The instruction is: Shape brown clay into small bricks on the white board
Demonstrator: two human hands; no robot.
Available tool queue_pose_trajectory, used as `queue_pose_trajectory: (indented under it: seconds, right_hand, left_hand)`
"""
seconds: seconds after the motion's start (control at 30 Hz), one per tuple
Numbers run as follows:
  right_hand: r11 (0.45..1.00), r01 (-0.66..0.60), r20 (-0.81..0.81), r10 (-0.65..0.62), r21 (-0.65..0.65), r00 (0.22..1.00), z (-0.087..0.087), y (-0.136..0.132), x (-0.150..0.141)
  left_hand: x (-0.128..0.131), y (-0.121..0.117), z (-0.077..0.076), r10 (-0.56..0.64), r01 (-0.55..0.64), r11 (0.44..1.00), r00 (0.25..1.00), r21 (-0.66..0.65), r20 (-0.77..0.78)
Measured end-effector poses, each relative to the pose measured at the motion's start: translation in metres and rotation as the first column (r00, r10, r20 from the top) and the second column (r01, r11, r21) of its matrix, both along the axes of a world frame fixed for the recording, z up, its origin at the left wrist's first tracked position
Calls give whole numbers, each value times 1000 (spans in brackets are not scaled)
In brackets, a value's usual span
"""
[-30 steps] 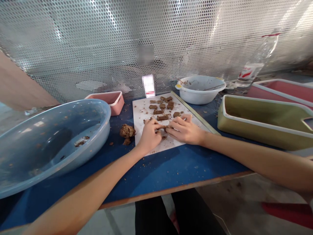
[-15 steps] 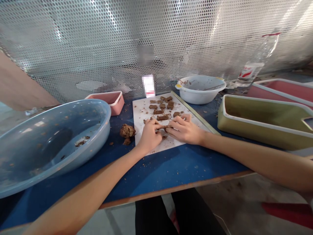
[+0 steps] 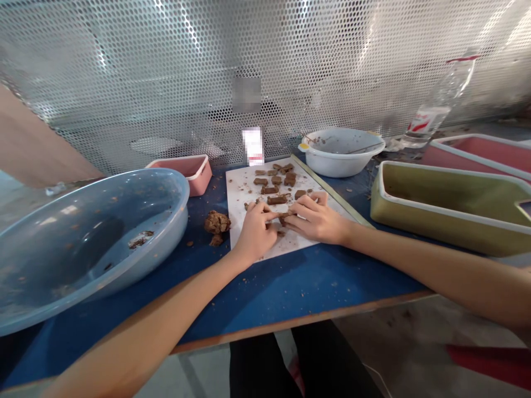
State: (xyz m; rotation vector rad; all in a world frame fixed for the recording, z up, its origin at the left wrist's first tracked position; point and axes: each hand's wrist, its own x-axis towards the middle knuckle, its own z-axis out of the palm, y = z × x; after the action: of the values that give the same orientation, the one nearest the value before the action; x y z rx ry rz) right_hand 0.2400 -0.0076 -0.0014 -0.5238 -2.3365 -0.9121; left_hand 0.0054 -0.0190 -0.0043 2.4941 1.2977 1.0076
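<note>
On the white sheet (image 3: 238,193), the left hand (image 3: 256,231) and the right hand (image 3: 316,222), fingers drawn in, hold a small brown piece (image 3: 282,219) between them. Shaped brown blocks (image 3: 277,200) lie just beyond; a rough lump (image 3: 217,222) rests on the blue table (image 3: 282,290) beside the sheet's left edge.

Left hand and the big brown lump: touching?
Apart. The head view shows a strip of white sheet between the left hand and the lump.

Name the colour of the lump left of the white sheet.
The lump is brown; the head view, the only one, shows it.
</note>
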Motion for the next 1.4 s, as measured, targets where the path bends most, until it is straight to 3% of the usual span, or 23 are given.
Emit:
queue_pose_trajectory:
  seconds: [0.17,0.4,0.63,1.4]
  right_hand:
    - [1000,-16,-18,15,-15,1000,2,0,-1]
    - [1000,-11,-22,11,-20,1000,7,-3,7]
    - [995,-95,28,96,-44,995,11,1,17]
    - [996,-53,61,57,-65,997,8,4,14]
  left_hand:
    - [0,0,-1,15,-15,1000,1000,0,10]
    - [1,-10,8,103,-105,994,994,36,32]
    - [1,-13,10,73,-71,993,997,96,-15]
    - [2,-10,7,49,-48,998,998,41,-30]
